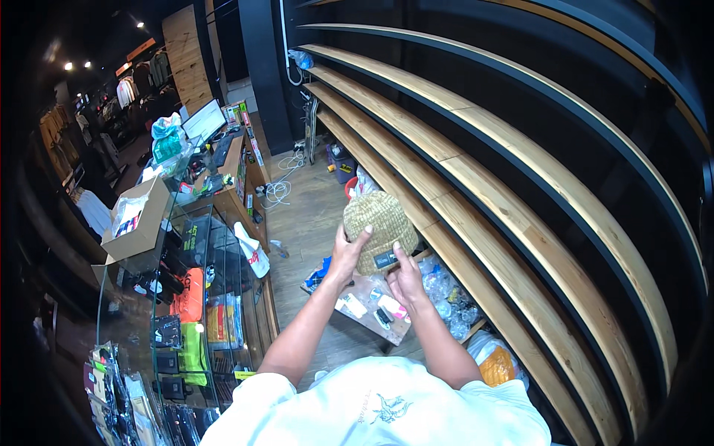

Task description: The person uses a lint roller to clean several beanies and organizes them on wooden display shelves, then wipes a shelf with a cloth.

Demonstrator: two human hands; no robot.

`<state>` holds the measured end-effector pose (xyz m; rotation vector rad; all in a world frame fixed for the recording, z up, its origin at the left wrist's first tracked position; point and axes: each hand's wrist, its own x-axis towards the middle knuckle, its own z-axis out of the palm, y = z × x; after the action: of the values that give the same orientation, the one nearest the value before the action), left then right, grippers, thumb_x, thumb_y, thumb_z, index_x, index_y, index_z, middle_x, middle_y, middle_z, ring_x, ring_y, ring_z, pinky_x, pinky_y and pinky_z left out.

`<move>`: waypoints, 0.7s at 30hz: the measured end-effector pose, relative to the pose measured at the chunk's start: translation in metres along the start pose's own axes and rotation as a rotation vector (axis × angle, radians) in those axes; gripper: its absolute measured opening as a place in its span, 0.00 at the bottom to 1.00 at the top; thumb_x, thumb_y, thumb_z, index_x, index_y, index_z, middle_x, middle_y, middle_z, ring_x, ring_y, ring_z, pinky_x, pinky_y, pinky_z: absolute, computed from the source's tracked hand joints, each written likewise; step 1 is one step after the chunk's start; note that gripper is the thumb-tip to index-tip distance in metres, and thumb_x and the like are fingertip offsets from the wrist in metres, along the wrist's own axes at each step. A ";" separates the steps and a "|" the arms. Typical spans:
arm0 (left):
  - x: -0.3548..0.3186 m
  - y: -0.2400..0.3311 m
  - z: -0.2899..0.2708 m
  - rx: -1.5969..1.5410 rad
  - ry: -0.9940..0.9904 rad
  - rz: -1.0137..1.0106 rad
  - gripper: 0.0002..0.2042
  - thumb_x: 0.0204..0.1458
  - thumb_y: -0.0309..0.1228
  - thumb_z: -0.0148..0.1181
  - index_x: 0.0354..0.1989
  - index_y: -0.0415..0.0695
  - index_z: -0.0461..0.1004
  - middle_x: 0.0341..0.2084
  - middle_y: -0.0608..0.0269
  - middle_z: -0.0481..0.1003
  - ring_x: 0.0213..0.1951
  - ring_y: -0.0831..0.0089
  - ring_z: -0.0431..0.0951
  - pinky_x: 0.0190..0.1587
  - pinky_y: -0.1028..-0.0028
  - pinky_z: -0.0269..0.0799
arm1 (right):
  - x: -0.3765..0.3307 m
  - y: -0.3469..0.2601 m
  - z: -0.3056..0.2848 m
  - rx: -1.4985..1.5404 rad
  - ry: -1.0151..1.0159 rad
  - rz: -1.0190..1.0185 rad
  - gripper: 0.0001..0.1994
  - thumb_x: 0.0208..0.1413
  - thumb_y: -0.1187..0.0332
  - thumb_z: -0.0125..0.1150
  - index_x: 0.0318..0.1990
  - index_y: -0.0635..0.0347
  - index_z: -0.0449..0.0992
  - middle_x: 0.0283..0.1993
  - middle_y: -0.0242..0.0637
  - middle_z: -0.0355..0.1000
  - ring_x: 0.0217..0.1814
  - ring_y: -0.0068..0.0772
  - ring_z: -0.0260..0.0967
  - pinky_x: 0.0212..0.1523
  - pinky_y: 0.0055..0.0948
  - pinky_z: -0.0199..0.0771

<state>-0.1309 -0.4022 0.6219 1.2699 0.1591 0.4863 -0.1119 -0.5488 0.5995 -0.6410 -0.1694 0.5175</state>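
Observation:
A tan knitted beanie [379, 220] with a folded cuff and a small dark label is held up in front of me. My left hand [345, 255] grips its left side, thumb lying on the knit. At the lower right of the cuff, beside the label, my right hand [405, 279] pinches the edge with thumb and fingers. The fingers behind the knit are hidden. Beneath the beanie stands a low table [359, 319] with pale tags and small dark items on it.
Long wooden shelves [476, 178] run along the right wall. To the left is a glass display case [216, 260] of packaged goods, with an open cardboard box [137, 219] on top. Clear plastic bags [448, 297] lie below the shelves. White cable [279, 192] coils on the floor near the desk.

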 end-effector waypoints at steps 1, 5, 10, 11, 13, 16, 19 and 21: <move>0.004 0.005 0.000 -0.033 0.000 0.090 0.36 0.51 0.42 0.69 0.63 0.38 0.59 0.54 0.54 0.71 0.54 0.67 0.73 0.59 0.68 0.67 | -0.002 0.001 -0.001 -0.058 -0.012 0.025 0.19 0.66 0.62 0.54 0.59 0.62 0.65 0.57 0.38 0.70 0.57 0.32 0.70 0.61 0.36 0.67; 0.001 0.013 0.009 -0.117 -0.110 0.055 0.34 0.49 0.35 0.71 0.62 0.39 0.60 0.52 0.57 0.73 0.53 0.70 0.73 0.58 0.68 0.69 | -0.007 0.011 -0.001 0.113 -0.039 0.067 0.25 0.63 0.56 0.56 0.63 0.59 0.62 0.59 0.37 0.69 0.61 0.36 0.67 0.65 0.40 0.65; 0.002 0.005 0.006 -0.096 -0.109 0.020 0.31 0.50 0.34 0.70 0.61 0.39 0.63 0.52 0.57 0.73 0.54 0.70 0.73 0.58 0.69 0.69 | 0.000 0.012 0.012 0.269 0.005 0.030 0.24 0.62 0.58 0.57 0.62 0.57 0.65 0.57 0.35 0.70 0.60 0.34 0.68 0.64 0.39 0.66; 0.004 0.004 0.005 -0.100 -0.108 0.004 0.31 0.50 0.35 0.70 0.61 0.39 0.63 0.52 0.57 0.73 0.54 0.70 0.73 0.58 0.69 0.68 | 0.002 0.011 0.012 0.235 0.020 0.043 0.23 0.62 0.59 0.58 0.61 0.58 0.66 0.56 0.35 0.71 0.59 0.33 0.69 0.64 0.38 0.67; 0.009 0.010 0.003 -0.107 -0.141 0.009 0.32 0.50 0.36 0.70 0.61 0.39 0.63 0.52 0.58 0.73 0.53 0.70 0.73 0.58 0.69 0.68 | 0.009 0.009 0.007 0.203 -0.005 0.068 0.23 0.61 0.60 0.58 0.61 0.59 0.66 0.57 0.36 0.71 0.59 0.34 0.69 0.65 0.39 0.66; 0.011 0.007 -0.001 -0.055 -0.166 -0.013 0.36 0.52 0.45 0.67 0.64 0.39 0.59 0.56 0.55 0.69 0.57 0.68 0.70 0.61 0.66 0.64 | 0.017 0.003 0.005 0.198 -0.035 0.063 0.24 0.61 0.60 0.57 0.61 0.60 0.65 0.58 0.39 0.70 0.61 0.37 0.67 0.67 0.43 0.62; -0.004 0.004 -0.006 -0.070 -0.084 -0.230 0.42 0.55 0.64 0.50 0.67 0.41 0.55 0.61 0.52 0.63 0.58 0.63 0.68 0.60 0.63 0.63 | 0.021 0.000 -0.001 0.185 0.001 0.021 0.25 0.61 0.59 0.55 0.62 0.61 0.64 0.61 0.41 0.69 0.62 0.40 0.67 0.68 0.45 0.61; -0.017 -0.010 -0.030 -0.072 -0.120 -0.524 0.43 0.55 0.68 0.45 0.64 0.41 0.58 0.54 0.52 0.67 0.50 0.62 0.73 0.50 0.66 0.69 | 0.020 -0.001 -0.002 0.220 0.027 0.006 0.24 0.62 0.58 0.53 0.62 0.60 0.64 0.60 0.39 0.69 0.62 0.38 0.66 0.67 0.43 0.63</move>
<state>-0.1545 -0.3858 0.6007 1.1285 0.3582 -0.0341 -0.0936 -0.5397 0.5986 -0.4335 -0.0838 0.5245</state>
